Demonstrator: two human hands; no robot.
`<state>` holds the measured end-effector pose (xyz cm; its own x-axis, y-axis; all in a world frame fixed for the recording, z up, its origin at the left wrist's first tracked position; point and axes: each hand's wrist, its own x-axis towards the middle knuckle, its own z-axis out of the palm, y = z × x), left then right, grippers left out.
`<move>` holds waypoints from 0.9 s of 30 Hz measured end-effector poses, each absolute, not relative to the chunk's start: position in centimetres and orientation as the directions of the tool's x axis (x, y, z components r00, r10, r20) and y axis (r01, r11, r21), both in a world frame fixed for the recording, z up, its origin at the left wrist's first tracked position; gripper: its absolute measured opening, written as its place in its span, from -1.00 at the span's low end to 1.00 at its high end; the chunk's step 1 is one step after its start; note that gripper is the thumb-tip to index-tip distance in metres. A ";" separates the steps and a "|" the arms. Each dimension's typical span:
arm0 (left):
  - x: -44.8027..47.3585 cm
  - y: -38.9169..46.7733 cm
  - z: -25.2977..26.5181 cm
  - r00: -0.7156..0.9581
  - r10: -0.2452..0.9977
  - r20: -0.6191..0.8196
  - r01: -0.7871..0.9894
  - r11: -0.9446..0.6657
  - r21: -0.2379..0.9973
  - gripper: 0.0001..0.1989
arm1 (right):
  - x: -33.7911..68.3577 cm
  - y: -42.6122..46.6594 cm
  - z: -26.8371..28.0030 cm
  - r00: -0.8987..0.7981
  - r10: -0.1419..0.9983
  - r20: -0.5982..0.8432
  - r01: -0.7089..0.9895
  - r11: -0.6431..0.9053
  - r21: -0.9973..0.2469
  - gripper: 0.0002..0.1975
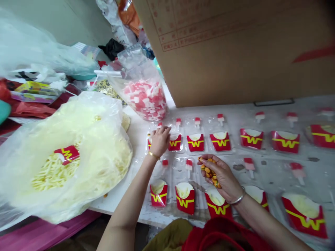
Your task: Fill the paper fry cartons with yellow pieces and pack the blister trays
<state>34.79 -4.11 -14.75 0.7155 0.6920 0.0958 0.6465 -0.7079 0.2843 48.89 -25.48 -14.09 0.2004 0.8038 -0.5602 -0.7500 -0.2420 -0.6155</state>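
Observation:
My right hand (222,174) is cupped around several tiny orange-and-yellow toy burgers (208,170), above the near row of clear plastic trays. My left hand (160,140) reaches over the far row at its left end, fingers bent and drawn together; whatever they pinch is hidden. It partly covers a red toy fries box (175,143) and its neighbour. Each tray holds a red box with a yellow W, such as this fries box (195,142), and most show a small red-and-white toy popsicle (197,122) above it.
At left lies a large plastic bag (104,139) with pale toy fries (56,172) and a loose red box (67,154). Behind the trays stand a bag of pink-and-white popsicles (145,97) and a big cardboard carton (235,52). Bags and packets crowd the back left.

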 end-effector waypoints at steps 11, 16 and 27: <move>39.2 -13.1 -13.9 0.759 0.640 -0.118 0.288 -0.167 0.943 -0.83 | 50.0 -25.8 -14.6 0.243 0.787 -0.567 -0.806 -0.162 -0.569 -0.75; 40.1 -7.0 -16.0 0.648 0.762 -0.012 0.318 -0.255 0.913 -0.85 | 51.1 -26.5 -14.5 0.155 0.830 -0.536 -0.880 -0.130 -0.456 -0.75; 41.8 -3.2 -17.3 0.828 0.552 0.101 0.490 -0.798 0.352 -0.88 | 51.6 -26.7 -14.9 0.203 0.780 -0.592 -0.822 -0.193 -0.535 -0.62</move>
